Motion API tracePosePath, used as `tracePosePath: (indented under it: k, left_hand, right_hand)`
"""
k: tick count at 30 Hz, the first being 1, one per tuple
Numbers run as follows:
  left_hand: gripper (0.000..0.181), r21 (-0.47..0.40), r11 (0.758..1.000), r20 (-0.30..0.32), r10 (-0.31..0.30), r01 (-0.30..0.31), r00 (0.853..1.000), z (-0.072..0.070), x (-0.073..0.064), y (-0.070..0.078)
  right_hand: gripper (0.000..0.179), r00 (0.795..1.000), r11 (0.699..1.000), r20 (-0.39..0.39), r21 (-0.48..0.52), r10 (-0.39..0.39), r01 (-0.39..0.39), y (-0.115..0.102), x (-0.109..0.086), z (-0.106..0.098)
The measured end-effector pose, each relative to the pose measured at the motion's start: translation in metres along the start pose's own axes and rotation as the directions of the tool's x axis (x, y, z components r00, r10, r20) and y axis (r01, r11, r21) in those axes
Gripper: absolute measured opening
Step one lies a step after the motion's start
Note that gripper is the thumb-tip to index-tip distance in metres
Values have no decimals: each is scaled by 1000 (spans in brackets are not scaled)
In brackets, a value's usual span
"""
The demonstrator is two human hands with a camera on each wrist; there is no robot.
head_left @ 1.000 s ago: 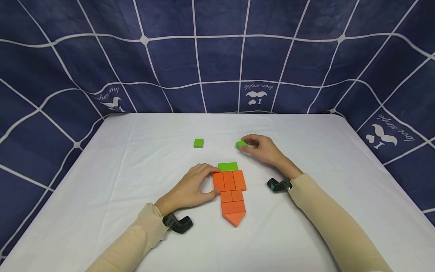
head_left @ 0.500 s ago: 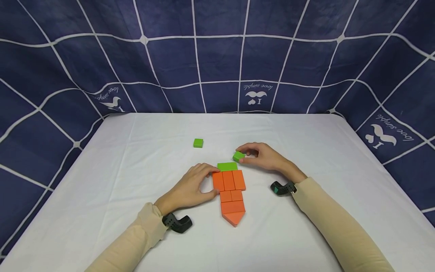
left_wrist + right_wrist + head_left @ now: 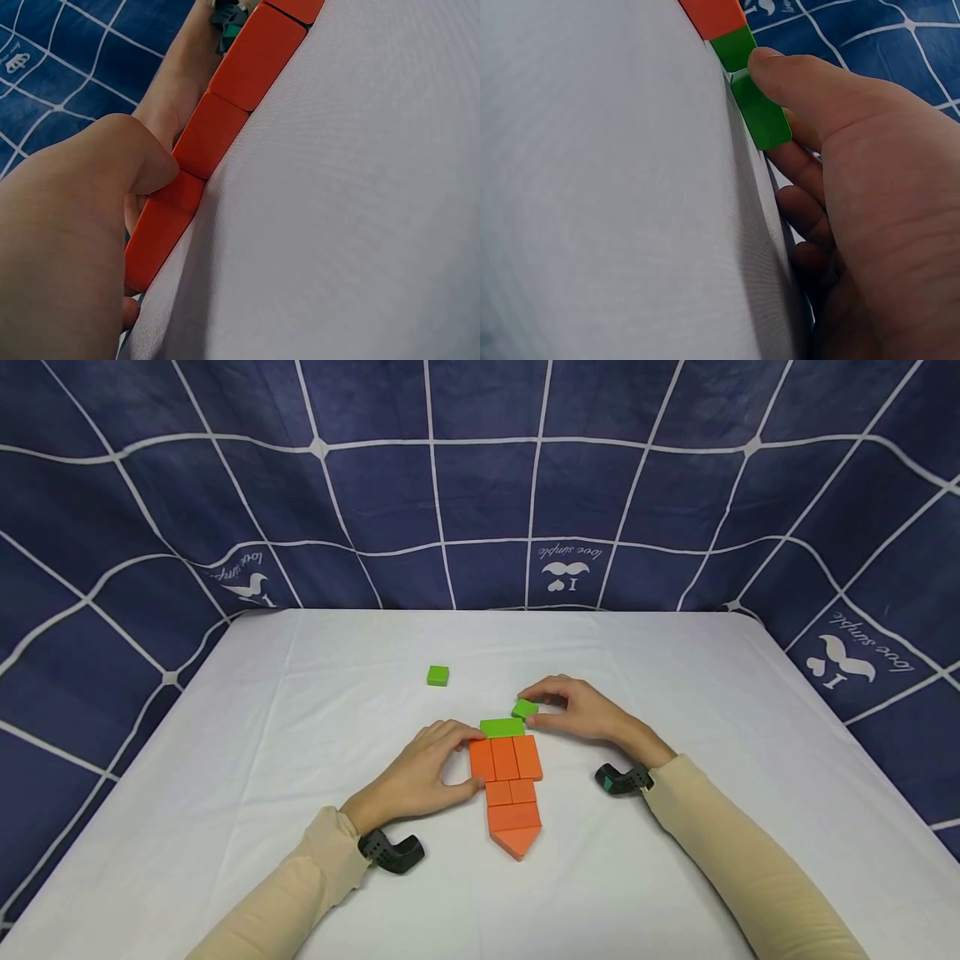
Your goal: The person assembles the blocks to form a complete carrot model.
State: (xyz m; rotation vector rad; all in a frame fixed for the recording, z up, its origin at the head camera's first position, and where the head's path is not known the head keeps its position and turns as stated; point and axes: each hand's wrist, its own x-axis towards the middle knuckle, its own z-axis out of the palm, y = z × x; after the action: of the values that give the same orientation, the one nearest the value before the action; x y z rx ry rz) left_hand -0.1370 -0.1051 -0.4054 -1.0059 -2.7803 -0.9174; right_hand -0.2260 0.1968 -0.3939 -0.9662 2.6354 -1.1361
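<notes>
Several orange blocks lie joined in an arrow-like figure, with a pointed block (image 3: 517, 841) at the near end. Along the far end of three tall blocks sits a green rectangular block (image 3: 502, 727). My left hand (image 3: 431, 768) spans the leftmost tall orange block (image 3: 482, 760), thumb at its near corner and index finger at its far corner. Between the thumb and fingers of my right hand (image 3: 581, 708) is a small green block (image 3: 525, 708), slightly turned, just beyond the green rectangle's far right corner. The right wrist view shows this green block (image 3: 761, 112) close against the other green piece.
Another small green block (image 3: 438, 676) lies alone farther back on the white-covered table (image 3: 300, 693). A dark blue curtain (image 3: 480, 485) with white lines surrounds the table's back and sides. Each wrist wears a black device (image 3: 392, 853).
My right hand has brought the small green block toward me, up near the green rectangle, turning it a little. My left hand has stayed in place on the orange block.
</notes>
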Motion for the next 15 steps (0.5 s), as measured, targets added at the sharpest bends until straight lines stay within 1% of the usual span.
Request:
tracePosePath:
  k: [7, 15]
  left_hand:
    - [55, -7, 1000, 1, 5, -5, 1000, -1, -1, 0]
    - [55, -7, 1000, 4, 0, 0, 1000, -1, -1, 0]
  right_hand:
    - [41, 1000, 1000, 4, -31, 3, -3, -1, 0, 1]
    - [42, 1000, 999, 15, -44, 17, -16, -1, 1, 1]
